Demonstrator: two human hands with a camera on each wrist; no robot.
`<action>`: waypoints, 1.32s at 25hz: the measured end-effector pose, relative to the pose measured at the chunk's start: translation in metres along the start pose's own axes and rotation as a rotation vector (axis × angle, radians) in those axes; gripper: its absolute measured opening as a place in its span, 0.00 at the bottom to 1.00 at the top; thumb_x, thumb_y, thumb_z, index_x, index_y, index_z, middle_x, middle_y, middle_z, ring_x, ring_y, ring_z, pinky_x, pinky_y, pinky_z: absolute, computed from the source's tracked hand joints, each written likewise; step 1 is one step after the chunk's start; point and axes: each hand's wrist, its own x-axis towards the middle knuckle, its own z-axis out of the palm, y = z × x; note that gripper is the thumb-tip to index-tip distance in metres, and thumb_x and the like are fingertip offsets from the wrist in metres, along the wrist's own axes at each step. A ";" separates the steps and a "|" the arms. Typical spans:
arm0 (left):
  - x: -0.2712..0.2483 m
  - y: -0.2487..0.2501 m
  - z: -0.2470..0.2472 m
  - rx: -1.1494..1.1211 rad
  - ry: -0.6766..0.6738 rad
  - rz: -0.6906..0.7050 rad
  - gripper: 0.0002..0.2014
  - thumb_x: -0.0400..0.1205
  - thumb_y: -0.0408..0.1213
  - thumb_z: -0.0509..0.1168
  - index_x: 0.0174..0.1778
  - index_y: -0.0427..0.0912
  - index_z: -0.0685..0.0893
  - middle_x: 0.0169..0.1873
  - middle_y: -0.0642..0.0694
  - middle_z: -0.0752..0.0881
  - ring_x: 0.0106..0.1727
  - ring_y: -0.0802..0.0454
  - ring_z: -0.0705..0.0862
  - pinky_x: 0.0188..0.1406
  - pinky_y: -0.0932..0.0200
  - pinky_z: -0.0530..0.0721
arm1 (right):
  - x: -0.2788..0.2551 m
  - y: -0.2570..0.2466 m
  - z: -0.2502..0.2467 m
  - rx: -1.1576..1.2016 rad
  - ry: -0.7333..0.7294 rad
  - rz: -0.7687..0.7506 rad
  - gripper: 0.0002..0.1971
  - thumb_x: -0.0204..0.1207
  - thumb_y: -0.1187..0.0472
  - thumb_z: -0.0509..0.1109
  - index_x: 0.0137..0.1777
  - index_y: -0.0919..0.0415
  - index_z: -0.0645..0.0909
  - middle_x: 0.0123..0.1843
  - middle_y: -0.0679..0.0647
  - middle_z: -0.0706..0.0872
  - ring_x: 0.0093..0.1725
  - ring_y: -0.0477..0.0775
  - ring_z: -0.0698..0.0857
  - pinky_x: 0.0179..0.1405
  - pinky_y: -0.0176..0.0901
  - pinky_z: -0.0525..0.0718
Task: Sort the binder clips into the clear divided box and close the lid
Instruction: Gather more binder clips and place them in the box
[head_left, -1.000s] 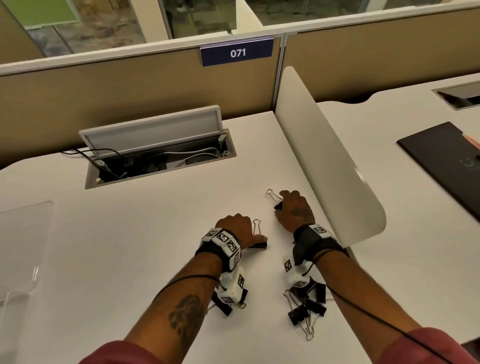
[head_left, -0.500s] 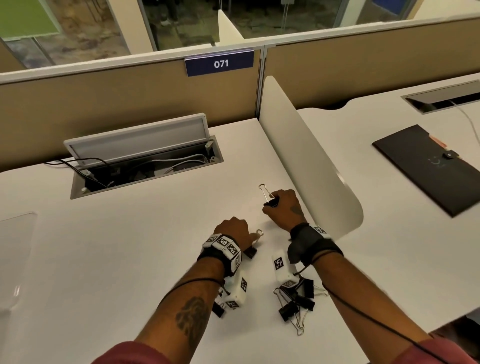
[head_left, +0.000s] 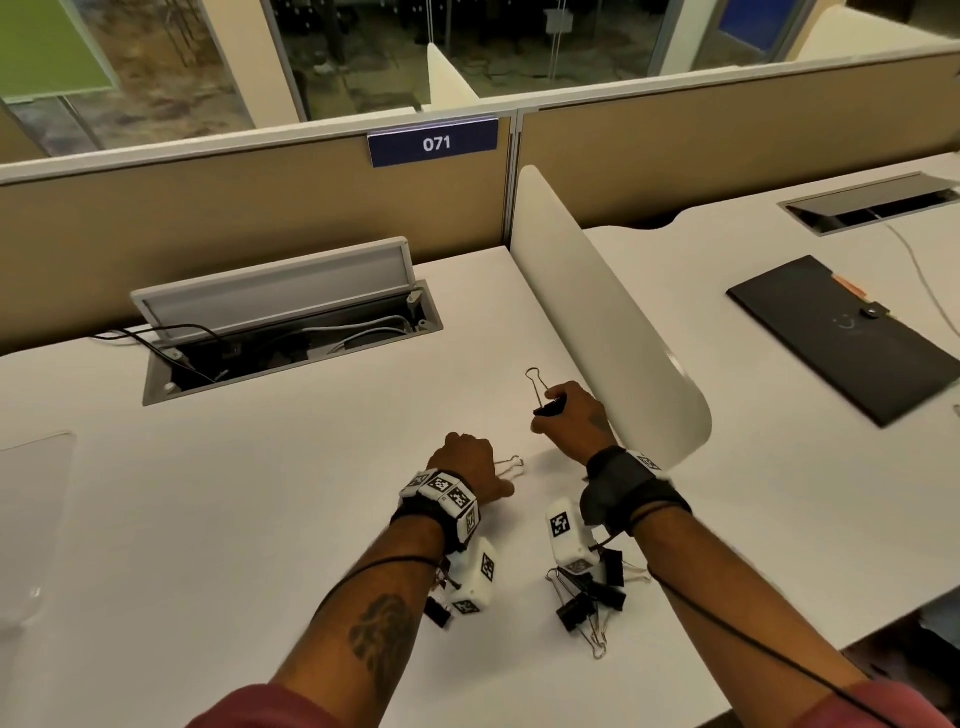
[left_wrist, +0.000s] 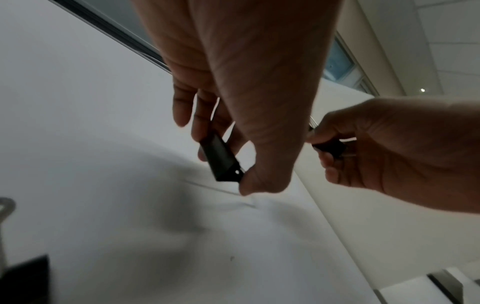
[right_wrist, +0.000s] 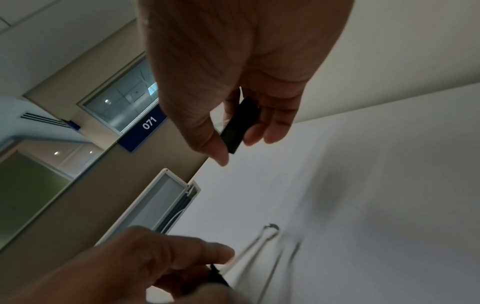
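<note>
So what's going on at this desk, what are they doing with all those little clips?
A person is picking up black binder clips, one in each hand. The right hand pinches a clip lifted off the white desk; the left hand grips another clip low over the desk. A pile of clips lies nearer the person. A clear box shows only at the desk's left edge.

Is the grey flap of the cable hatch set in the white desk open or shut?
Open. The grey flap stands raised at the back of the cable hatch, and cables show inside it.
</note>
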 end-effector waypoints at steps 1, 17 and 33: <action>-0.003 -0.006 -0.004 -0.016 0.022 -0.006 0.30 0.72 0.59 0.66 0.65 0.44 0.80 0.62 0.42 0.81 0.67 0.42 0.74 0.59 0.46 0.81 | -0.001 -0.003 0.002 0.024 -0.006 0.010 0.24 0.65 0.62 0.78 0.61 0.60 0.77 0.55 0.56 0.86 0.56 0.55 0.83 0.55 0.43 0.80; -0.205 -0.284 -0.039 -1.014 0.527 -0.256 0.12 0.79 0.43 0.70 0.35 0.42 0.76 0.39 0.41 0.90 0.33 0.46 0.87 0.44 0.47 0.90 | -0.128 -0.184 0.213 0.135 -0.322 -0.255 0.07 0.79 0.59 0.69 0.51 0.63 0.83 0.43 0.59 0.88 0.31 0.52 0.85 0.32 0.43 0.83; -0.506 -0.559 0.060 -0.807 0.656 -0.835 0.12 0.82 0.39 0.66 0.56 0.39 0.88 0.57 0.40 0.88 0.62 0.43 0.84 0.55 0.62 0.75 | -0.358 -0.332 0.497 -0.160 -0.825 -0.565 0.05 0.75 0.59 0.70 0.44 0.59 0.86 0.42 0.58 0.91 0.41 0.56 0.89 0.42 0.47 0.82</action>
